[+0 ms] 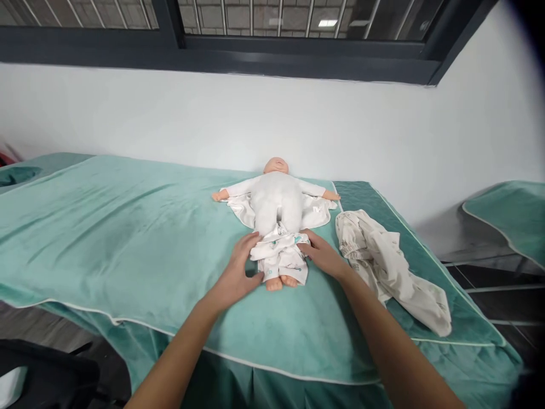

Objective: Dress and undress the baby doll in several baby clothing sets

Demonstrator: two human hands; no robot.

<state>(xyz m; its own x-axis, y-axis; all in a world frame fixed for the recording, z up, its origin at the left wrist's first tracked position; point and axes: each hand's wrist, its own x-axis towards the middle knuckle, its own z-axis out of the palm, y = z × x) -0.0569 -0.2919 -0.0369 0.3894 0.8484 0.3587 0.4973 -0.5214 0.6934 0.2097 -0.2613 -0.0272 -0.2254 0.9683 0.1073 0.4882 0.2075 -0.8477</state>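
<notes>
Fingers of the left hand [238, 270] are resting beside the patterned baby trousers [285, 262], standing wide apart from the thumb and not clenching anything. These trousers are lying bunched around the lower legs of a baby doll [276, 194], right of the middle of the green-covered bed [128, 241], with the bare feet [274, 284] sticking out toward the near edge. The doll is lying on its back, its head nearing the far edge, its arms stretching sideways over spread white cloth flaps [243, 210]. The cotton-looking trousers are probably being light, limp and easily creased; the waistband sides are offering the best hold. The doll's padded body is looking soft, its hands and feet smoother and perhaps slippery, so the hips are seeming a steadier support. At the other side, fingers of the right hand [324, 257] are apparently pinching the trousers near the waist. Farther right, a crumpled cream garment [385, 264] is lying toward the bed's right edge.
</notes>
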